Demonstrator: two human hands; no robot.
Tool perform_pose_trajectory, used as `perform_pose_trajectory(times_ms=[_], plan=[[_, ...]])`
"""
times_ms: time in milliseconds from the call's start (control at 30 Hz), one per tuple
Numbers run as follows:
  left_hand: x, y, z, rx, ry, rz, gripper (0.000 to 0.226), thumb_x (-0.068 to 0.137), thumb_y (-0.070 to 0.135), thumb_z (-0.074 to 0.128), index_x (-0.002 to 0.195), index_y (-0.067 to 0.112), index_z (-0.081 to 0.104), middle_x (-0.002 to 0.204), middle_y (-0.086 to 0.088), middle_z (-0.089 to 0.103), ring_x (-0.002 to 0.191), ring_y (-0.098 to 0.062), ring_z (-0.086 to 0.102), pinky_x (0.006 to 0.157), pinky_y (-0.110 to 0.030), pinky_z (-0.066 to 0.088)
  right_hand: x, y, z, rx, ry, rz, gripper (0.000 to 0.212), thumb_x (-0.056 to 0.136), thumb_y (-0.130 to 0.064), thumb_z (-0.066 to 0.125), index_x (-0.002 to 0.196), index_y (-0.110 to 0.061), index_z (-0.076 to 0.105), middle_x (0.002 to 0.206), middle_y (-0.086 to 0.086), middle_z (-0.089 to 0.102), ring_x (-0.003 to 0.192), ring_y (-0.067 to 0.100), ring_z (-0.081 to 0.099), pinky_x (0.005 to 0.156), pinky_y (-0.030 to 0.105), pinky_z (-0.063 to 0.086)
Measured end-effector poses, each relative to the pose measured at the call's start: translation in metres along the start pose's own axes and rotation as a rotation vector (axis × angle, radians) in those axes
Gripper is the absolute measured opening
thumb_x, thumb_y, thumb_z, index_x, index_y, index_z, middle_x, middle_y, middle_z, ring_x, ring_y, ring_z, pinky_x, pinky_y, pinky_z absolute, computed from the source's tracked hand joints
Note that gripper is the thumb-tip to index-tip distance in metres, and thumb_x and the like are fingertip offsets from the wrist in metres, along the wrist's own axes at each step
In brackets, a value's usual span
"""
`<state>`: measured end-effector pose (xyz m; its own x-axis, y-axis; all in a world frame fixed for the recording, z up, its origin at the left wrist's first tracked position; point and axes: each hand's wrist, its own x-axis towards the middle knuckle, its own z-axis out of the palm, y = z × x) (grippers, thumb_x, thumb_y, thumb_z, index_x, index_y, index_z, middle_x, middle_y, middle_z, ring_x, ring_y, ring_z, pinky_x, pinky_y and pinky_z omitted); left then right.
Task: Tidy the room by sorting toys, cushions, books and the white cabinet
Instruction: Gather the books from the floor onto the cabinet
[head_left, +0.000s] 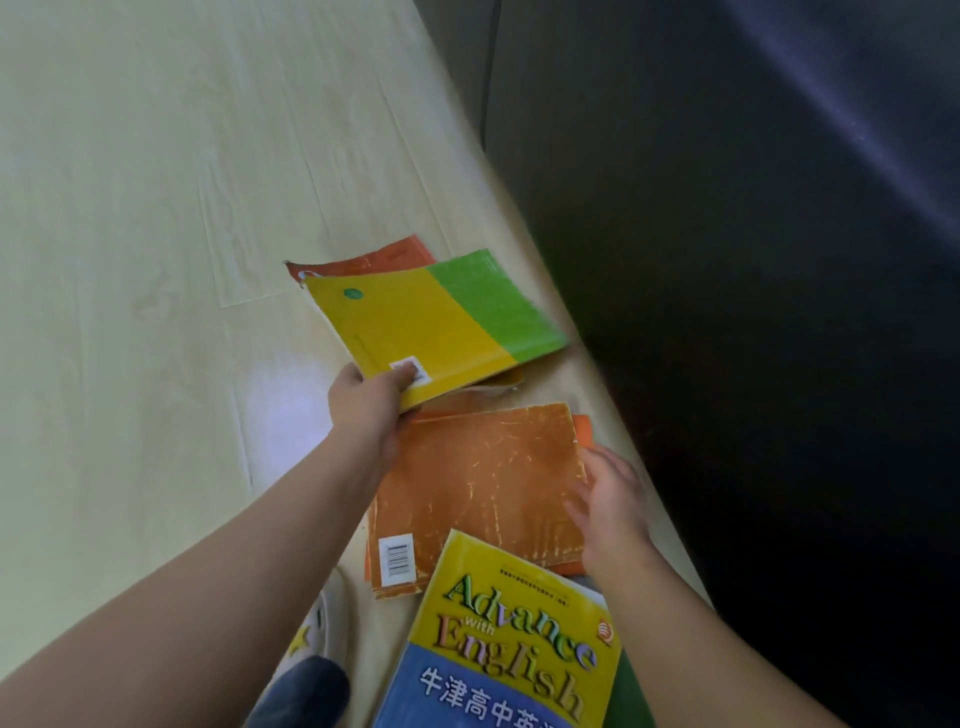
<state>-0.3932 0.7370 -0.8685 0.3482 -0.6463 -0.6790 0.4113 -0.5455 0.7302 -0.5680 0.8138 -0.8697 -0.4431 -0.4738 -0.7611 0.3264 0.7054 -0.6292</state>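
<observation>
Head view looks down at a pale wood floor (156, 208), where books lie in a loose line beside dark furniture (727, 260) that fills the right side of the frame. At centre frame the left hand (363, 400) pinches the near corner of the yellow-green book (436, 322), thumb on top by a white barcode label and fingers tucked under; the book tilts up off the floor at that corner. A red book (363, 260) peeks out from beneath its far edge. Just below it, lower centre, lies a worn orange book (483, 483), flat, with a barcode sticker at its lower left corner. The right hand (608, 493) rests on this book's right edge with fingers fairly straight and loosely spread over the cover; it is blurred, so whether the fingertips hook under the edge cannot be told. At the bottom of the frame the English book (509, 639), yellow over blue, overlaps the orange book's near edge. To its left show a white slipper (322, 623) with a yellow star and a dark trouser leg (306, 691).
</observation>
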Motion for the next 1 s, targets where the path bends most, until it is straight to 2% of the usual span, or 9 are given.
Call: perform_pose_trajectory(times_ms=[100,200,300,400,633,800,867,933,1000], plan=[[-0.021,-0.015,-0.020,-0.008,-0.110,-0.090,0.016,0.086,-0.002,0.059,0.085,0.014,0.056,0.080,-0.007,0.064,0.066,-0.019,0.061,0.045,-0.021,0.053,-0.002,0.005,0.002,0.197,-0.137,0.163,0.038,0.095,-0.032,0.051,0.131,-0.023,0.046,0.123,0.008,0.052,0.103,0.025,0.053,0.085,0.040,0.044],[-0.036,-0.037,-0.044,0.199,-0.255,-0.205,0.023,0.086,-0.004,0.057,0.105,0.010,0.057,0.088,-0.011,0.066,0.070,-0.024,0.063,0.052,-0.027,0.056,-0.006,0.015,0.001,0.342,-0.178,0.285,0.047,0.090,-0.040,0.057,0.131,-0.022,0.042,0.115,0.013,0.054,0.101,0.030,0.054,0.087,0.045,0.045],[-0.041,-0.052,-0.063,0.410,-0.379,-0.332,0.040,0.084,-0.009,0.058,0.117,0.012,0.052,0.101,-0.014,0.066,0.082,-0.029,0.064,0.071,-0.039,0.055,-0.007,0.043,-0.004,0.389,-0.019,0.403,0.052,0.086,-0.035,0.064,0.129,-0.016,0.042,0.110,0.016,0.056,0.088,0.029,0.057,0.070,0.039,0.049],[-0.039,-0.058,-0.071,0.540,-0.523,-0.464,0.036,0.085,-0.010,0.058,0.107,0.017,0.052,0.100,-0.008,0.066,0.086,-0.025,0.063,0.078,-0.038,0.053,-0.013,0.076,-0.016,0.368,0.156,0.410,0.049,0.086,-0.026,0.066,0.129,-0.012,0.047,0.102,0.012,0.059,0.075,0.021,0.056,0.054,0.029,0.045],[-0.040,-0.069,-0.089,0.731,-0.675,-0.513,0.036,0.083,-0.007,0.061,0.101,0.023,0.054,0.106,-0.006,0.066,0.102,-0.028,0.061,0.095,-0.044,0.048,-0.041,0.102,-0.052,0.465,0.243,0.430,0.032,0.090,-0.031,0.058,0.117,-0.014,0.054,0.087,0.010,0.057,0.074,0.020,0.052,0.058,0.028,0.041],[-0.046,-0.065,-0.109,0.823,-0.865,-0.545,0.045,0.075,-0.008,0.065,0.107,0.022,0.053,0.101,-0.001,0.072,0.094,-0.018,0.067,0.081,-0.030,0.056,-0.050,0.129,-0.094,0.253,0.417,0.362,0.038,0.082,-0.037,0.066,0.111,-0.013,0.058,0.107,0.014,0.058,0.090,0.029,0.056,0.081,0.039,0.049],[-0.055,-0.062,-0.112,0.958,-0.954,-0.597,0.049,0.071,-0.006,0.069,0.107,0.022,0.053,0.097,0.003,0.074,0.090,-0.014,0.069,0.079,-0.029,0.057,-0.063,0.138,-0.112,0.094,0.474,0.322,0.047,0.079,-0.048,0.064,0.103,-0.008,0.059,0.102,0.014,0.059,0.085,0.028,0.056,0.078,0.038,0.049],[-0.063,-0.064,-0.112,1.231,-1.026,-0.626,0.046,0.077,-0.008,0.068,0.110,0.021,0.053,0.099,0.003,0.070,0.091,-0.015,0.067,0.081,-0.031,0.057,-0.069,0.149,-0.123,-0.005,0.461,0.334,0.041,0.085,-0.044,0.061,0.096,-0.004,0.057,0.093,0.012,0.059,0.074,0.023,0.052,0.061,0.026,0.040],[-0.073,-0.074,-0.109,1.632,-1.028,-0.592,0.053,0.080,0.003,0.071,0.126,0.014,0.047,0.109,-0.002,0.063,0.097,-0.023,0.064,0.079,-0.031,0.057,-0.070,0.158,-0.129,-0.059,0.423,0.367,0.052,0.077,-0.041,0.070,0.101,0.003,0.059,0.092,0.014,0.064,0.076,0.026,0.060,0.065,0.031,0.049]])
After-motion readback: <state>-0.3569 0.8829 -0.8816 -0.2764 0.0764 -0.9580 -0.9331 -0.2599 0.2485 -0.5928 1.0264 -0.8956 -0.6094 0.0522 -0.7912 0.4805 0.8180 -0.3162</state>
